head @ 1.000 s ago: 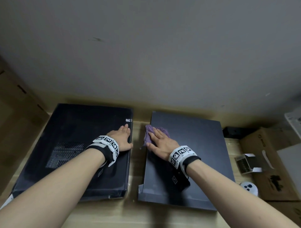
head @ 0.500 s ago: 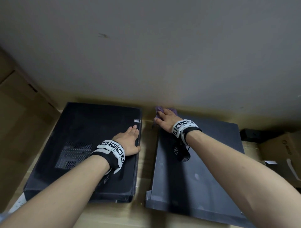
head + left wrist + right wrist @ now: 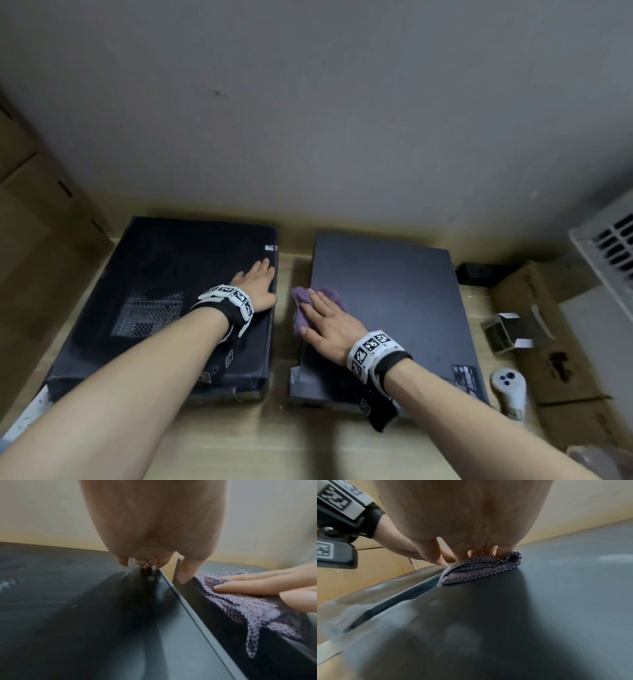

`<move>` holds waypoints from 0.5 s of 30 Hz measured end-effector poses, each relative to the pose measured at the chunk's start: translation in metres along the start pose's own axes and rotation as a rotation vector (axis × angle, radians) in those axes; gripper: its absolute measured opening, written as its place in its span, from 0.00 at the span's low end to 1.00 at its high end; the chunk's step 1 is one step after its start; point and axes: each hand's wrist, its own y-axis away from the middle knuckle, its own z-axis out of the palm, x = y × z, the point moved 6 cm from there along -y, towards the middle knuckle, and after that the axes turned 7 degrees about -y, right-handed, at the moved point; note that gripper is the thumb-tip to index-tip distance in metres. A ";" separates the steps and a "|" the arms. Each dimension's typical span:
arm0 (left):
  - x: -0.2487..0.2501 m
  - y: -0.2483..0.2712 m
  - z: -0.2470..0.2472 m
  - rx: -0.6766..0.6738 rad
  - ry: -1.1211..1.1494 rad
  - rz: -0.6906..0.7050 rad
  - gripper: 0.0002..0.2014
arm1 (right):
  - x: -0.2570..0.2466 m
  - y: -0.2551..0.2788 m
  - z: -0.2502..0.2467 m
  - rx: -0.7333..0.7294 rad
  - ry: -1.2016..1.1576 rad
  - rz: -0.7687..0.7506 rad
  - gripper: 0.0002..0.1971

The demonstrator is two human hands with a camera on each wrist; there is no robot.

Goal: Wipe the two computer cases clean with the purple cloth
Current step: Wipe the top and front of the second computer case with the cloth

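Two cases lying on the bench: right hand (image 3: 327,327), fingers flat, is pressing the purple cloth (image 3: 317,303) along the right case (image 3: 394,308) left edge; left hand (image 3: 258,286) is resting spread on the left case (image 3: 164,274), probably waiting its turn.

arms bare | wristbands (image 3: 228,301) blk strap + wht marker tags | both wrists

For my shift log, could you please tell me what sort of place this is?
Probably a storeroom or workshop corner: two computer cases lie on a wooden floor against a bare wall, with cardboard boxes alongside.
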 end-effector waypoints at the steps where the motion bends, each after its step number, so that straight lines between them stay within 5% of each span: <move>1: 0.004 0.006 0.002 0.033 0.009 0.011 0.38 | -0.004 0.011 0.007 0.006 -0.003 -0.006 0.36; 8: 0.048 0.041 0.027 0.160 0.140 0.139 0.32 | -0.029 0.064 0.044 0.047 -0.031 0.002 0.42; 15: 0.078 0.072 0.060 0.146 0.259 0.104 0.26 | -0.040 0.110 0.063 0.116 -0.040 0.028 0.35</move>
